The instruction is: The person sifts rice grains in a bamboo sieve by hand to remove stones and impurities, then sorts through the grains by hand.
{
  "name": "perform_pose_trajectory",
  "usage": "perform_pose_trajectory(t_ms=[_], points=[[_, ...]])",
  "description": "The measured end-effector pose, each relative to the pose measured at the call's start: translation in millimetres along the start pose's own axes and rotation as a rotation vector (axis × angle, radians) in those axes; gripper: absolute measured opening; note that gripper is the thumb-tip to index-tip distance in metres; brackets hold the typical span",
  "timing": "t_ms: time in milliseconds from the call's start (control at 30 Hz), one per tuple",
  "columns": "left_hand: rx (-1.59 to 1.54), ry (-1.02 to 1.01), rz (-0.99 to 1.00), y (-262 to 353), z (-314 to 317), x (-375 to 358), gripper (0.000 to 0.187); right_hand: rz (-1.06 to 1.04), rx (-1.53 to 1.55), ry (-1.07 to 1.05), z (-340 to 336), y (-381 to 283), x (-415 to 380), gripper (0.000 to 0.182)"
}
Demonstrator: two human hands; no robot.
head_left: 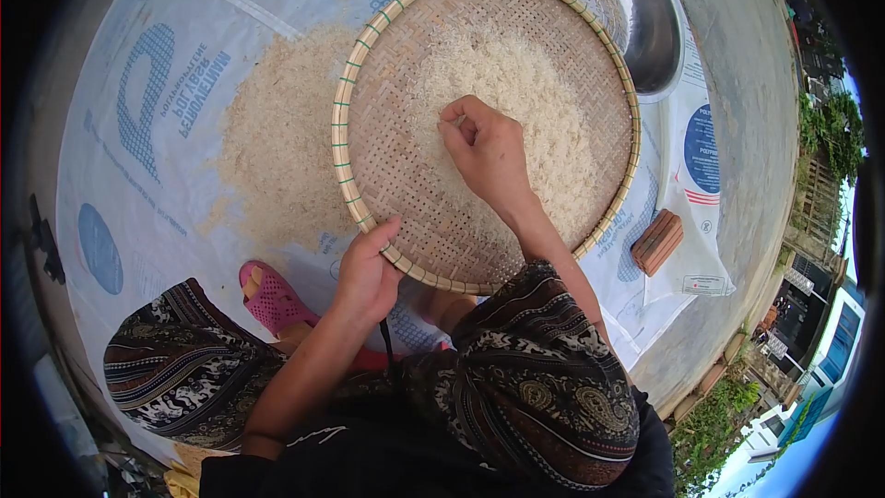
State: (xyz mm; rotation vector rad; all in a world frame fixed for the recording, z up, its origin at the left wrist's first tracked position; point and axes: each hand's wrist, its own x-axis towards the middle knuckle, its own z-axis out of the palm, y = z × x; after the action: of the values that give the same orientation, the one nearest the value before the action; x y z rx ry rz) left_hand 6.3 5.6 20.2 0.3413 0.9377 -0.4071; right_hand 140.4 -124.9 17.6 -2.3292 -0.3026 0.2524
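A round woven bamboo winnowing tray with a green-bound rim rests tilted over my lap. Pale grains that look like rice are spread over its middle and right side. My left hand grips the near left rim, thumb on top and fingers underneath, out of sight. Above the grains, my right hand is closed, thumb and forefinger pinched together. Whatever may be between those fingertips is too small to make out.
A printed white-and-blue plastic sheet covers the ground, with a heap of husky grain left of the tray. A metal basin holding unhusked grain stands at the upper right. A brick weighs on the sheet's right side. My foot wears a pink sandal.
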Motion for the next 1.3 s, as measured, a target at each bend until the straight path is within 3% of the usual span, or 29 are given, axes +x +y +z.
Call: perform_pose_trajectory(t_ms=[100, 167, 200, 267, 500, 700, 767, 800, 867, 1300], points=[[-0.002, 0.004, 0.004, -0.2, 0.4, 0.0, 0.036, 0.040, 0.113, -0.021, -7.7, -1.8, -1.4, 0.009], [-0.005, 0.007, 0.008, -0.5, -0.3, 0.4, 0.036, 0.367, 0.711, -0.192, -18.1, 0.5, -2.2, 0.008], [-0.001, 0.013, 0.008, -0.7, -0.8, 1.0, 0.036, 0.367, 0.710, -0.191, -22.0, 5.3, -2.5, 0.008], [0.004, 0.019, 0.005, -1.3, -1.8, 2.2, 0.036, 0.517, 1.245, -0.304, -26.9, 14.5, -3.1, 0.010], [0.026, 0.031, 0.013, -1.0, 0.1, 2.5, 0.038, 0.593, 1.471, -0.305, -28.9, 17.6, -7.0, 0.018], [0.026, 0.050, 0.023, -1.9, 0.6, 3.7, 0.036, 0.595, 1.341, -0.177, -39.2, 16.5, -17.0, 0.019], [0.029, 0.053, 0.018, -2.1, 0.9, 4.0, 0.036, 0.445, 0.783, -0.040, -46.0, 24.6, -25.5, 0.014], [0.030, 0.059, 0.019, -2.1, 0.3, 4.4, 0.036, 0.447, 0.779, -0.035, -47.4, 27.9, -28.1, 0.014], [0.031, 0.063, 0.017, -2.2, -0.9, 5.4, 0.035, 0.396, 0.437, 0.102, -48.1, 33.8, -32.3, 0.011], [0.070, 0.063, 0.031, -4.0, -2.7, 7.9, 0.042, 0.180, -0.058, 0.146, -31.8, 28.2, -23.9, 0.010]])
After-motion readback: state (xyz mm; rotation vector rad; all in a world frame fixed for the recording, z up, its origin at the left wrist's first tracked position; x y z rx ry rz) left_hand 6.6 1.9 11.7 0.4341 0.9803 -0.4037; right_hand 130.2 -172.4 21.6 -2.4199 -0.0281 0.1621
